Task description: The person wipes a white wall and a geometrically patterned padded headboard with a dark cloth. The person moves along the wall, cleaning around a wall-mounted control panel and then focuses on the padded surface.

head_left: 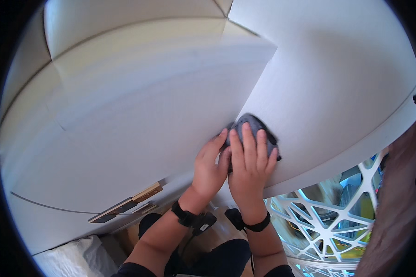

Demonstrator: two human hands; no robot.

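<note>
A bunched dark grey cloth [247, 119] with a black edge lies against a pale panel, right beside the seam where it meets the adjoining pale panel. My right hand [248, 164] covers the cloth from above, its fingers stretched over it and its thumb out of sight. From the left, my left hand [210, 168] meets the cloth's near left side, fingertips at its edge and thumb bent toward my right hand. Part of the cloth is hidden under both hands.
Padded cream panels [138, 11] line the far left. A wooden-and-dark strip handle [127, 202] sits on the left panel. At the lower right stands a white openwork lattice [330, 231], with brown fabric [397, 198] beside it. White bedding [74, 258] lies lower left.
</note>
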